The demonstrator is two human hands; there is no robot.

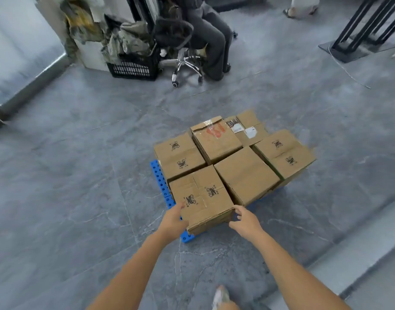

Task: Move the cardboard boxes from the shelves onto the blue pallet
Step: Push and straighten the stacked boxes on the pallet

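Boxes of brown cardboard already cover most of the blue pallet (162,186), which lies on the grey floor (80,175) in the middle of the room. I count six of them, packed close together in two rows. The person bends over the nearest box (203,200), at the front left corner of the pallet. The left hand (173,220) touches its left front corner with the fingers spread, and the right hand (245,220) is at its right front corner, also spread. Both hands are loose and not clamped; it looks to me like the box is just being set in its place or pushed straight.

So the step in hand is, I think, the placing of this box. The next move calls for taking the hands away and going back to the shelves for another box, if any remains.

The shelves I cannot see at all from here. The pallet is hidden almost fully under the load; only its left edge and one front corner show. The far boxes are a little blurred, and their labels are not readable. Behind, another person sits on an office chair (185,61), cut off by the frame.
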